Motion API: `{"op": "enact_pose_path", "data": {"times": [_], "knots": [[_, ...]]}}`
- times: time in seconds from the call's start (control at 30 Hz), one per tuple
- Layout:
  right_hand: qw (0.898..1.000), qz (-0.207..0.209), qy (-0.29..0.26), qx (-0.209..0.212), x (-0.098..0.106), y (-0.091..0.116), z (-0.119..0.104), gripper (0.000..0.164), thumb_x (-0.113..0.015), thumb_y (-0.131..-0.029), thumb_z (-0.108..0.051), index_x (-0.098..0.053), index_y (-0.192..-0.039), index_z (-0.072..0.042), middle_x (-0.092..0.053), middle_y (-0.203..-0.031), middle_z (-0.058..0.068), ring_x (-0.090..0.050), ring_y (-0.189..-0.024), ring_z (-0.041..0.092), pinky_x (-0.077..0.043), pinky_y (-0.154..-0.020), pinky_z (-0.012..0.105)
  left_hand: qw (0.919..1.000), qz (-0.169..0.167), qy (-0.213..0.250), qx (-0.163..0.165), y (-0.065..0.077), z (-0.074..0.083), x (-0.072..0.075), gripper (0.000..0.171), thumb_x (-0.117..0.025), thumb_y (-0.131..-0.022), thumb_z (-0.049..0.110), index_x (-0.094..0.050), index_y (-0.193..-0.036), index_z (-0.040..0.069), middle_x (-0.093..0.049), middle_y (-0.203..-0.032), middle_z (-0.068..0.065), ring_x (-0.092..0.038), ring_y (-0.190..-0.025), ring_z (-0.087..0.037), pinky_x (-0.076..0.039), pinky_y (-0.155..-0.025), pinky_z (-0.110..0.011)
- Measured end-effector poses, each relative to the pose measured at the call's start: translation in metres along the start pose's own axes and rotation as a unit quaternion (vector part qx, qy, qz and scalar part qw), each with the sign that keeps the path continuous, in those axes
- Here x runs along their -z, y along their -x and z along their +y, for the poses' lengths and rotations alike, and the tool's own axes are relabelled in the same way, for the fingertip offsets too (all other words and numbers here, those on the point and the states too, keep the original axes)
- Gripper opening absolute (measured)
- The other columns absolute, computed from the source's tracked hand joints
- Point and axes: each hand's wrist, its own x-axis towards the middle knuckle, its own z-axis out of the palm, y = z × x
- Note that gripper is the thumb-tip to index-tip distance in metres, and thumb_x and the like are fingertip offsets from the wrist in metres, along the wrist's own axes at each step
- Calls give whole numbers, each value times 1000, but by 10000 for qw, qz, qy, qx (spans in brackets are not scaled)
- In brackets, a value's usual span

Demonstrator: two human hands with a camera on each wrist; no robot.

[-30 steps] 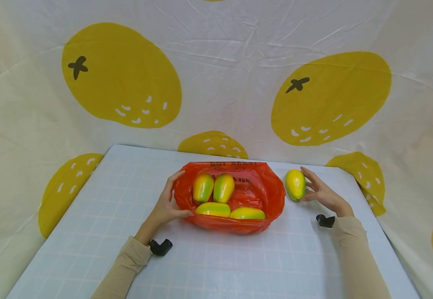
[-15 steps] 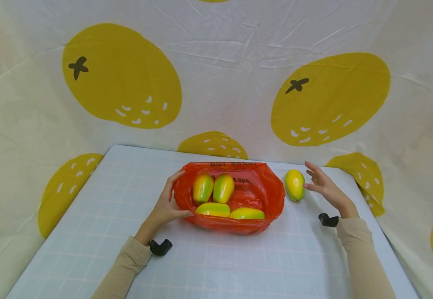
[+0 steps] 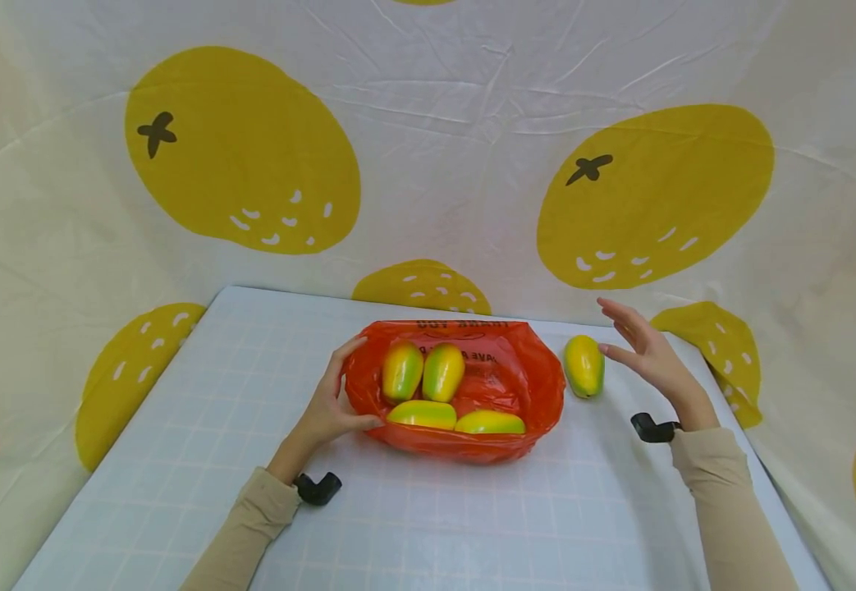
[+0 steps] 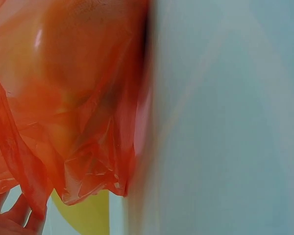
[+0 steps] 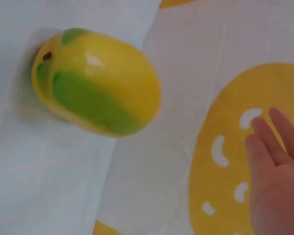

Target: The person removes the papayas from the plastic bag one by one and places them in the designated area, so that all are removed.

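The loose mango (image 3: 584,367) lies just right of the red bag (image 3: 446,448), which contains four mangoes (image 3: 443,373). Compared with one second earlier, the right hand (image 3: 652,359), also right of the bag, has risen off the loose mango; its fingers are extended and hold nothing. The left hand (image 3: 327,406) continues to grip the bag's left end. The right wrist view shows a gap between fingers and mango not evident from the head view.

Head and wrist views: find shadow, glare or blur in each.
Head view: soft shadow on the table beside the right sleeve; left wrist view: glint on the red bag, table blurred; right wrist view: pale highlight on the yellow-green fruit, dim shadow beside it.
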Motion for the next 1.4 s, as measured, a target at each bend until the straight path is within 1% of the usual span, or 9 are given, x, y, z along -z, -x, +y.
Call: {"op": "enact_pose_path", "data": {"times": [0.27,0.5,0.57,0.67,0.83,0.9,1.07,1.2,1.4], "knots": [[9971,336,523,449,-4,-11,-33,60,-69,-91,0,-49,-146,-14,-48,-148,8,-40,-134,3,-33,-106,12,10000,-47,10,-51,-1,20,2,101,-89,-71,17,-28,-149,-2,-30,-156,-20,-29,-143,-35,-28,-111,-65],[9890,160,1139,934,-10,-19,-69,55,-70,-90,-1,-55,-141,-14,-53,-144,8,-44,-134,16,-39,-106,61,10000,-12,18,44,0,20,2,101,-89,-71,15,-28,-150,0,-30,-157,-17,-29,-144,-32,-28,-112,-63],[9860,90,1222,1132,-12,-21,-76,54,-71,-89,0,-57,-140,-13,-55,-142,10,-46,-133,21,-39,-103,65,10000,-15,18,54,0,20,2,101,-89,-71,15,-28,-150,0,-30,-157,-17,-29,-144,-32,-29,-112,-62],[9796,-67,1421,1417,-15,-26,-86,52,-71,-88,1,-59,-137,-12,-57,-140,10,-48,-132,25,-43,-101,62,10000,-10,5,74,-1,20,2,101,-89,-71,14,-28,-150,0,-30,-157,-17,-29,-144,-31,-29,-112,-61],[9623,-535,1813,1955,-20,-35,-103,51,-73,-85,4,-62,-132,-11,-61,-134,6,-53,-127,25,-47,-103,29,10000,-16,-13,64,0,10,2,101,-89,-71,14,-27,-150,0,-30,-157,-18,-28,-144,-32,-28,-112,-63],[9531,-760,1965,2173,-24,-39,-110,51,-73,-84,6,-62,-131,-10,-62,-132,5,-55,-123,25,-48,-100,26,10000,-4,-15,50,0,0,1,103,-90,-70,13,-27,-151,2,-29,-158,-16,-28,-145,-32,-27,-112,-63],[9377,-1462,2152,2302,-37,-47,-126,47,-72,-85,6,-63,-129,-10,-62,-129,4,-57,-119,24,-55,-92,42,10000,51,-17,30,0,-20,0,109,-91,-65,9,-27,-153,14,-28,-160,-7,-27,-146,-26,-27,-114,-59],[9253,-1927,2313,2307,-49,-53,-138,44,-71,-86,7,-65,-126,-11,-61,-128,4,-57,-117,24,-56,-91,42,10000,80,26,-34,0,-21,1,108,-91,-65,7,-29,-153,19,-29,-160,-2,-28,-146,-23,-26,-115,-58],[8954,-2378,2988,2289,-71,-57,-147,47,-65,-85,13,-66,-125,-12,-62,-126,6,-60,-115,27,-57,-88,41,9999,87,4,-72,0,-20,1,108,-90,-66,3,-29,-153,21,-30,-159,0,-28,-146,-22,-27,-114,-59]]}}
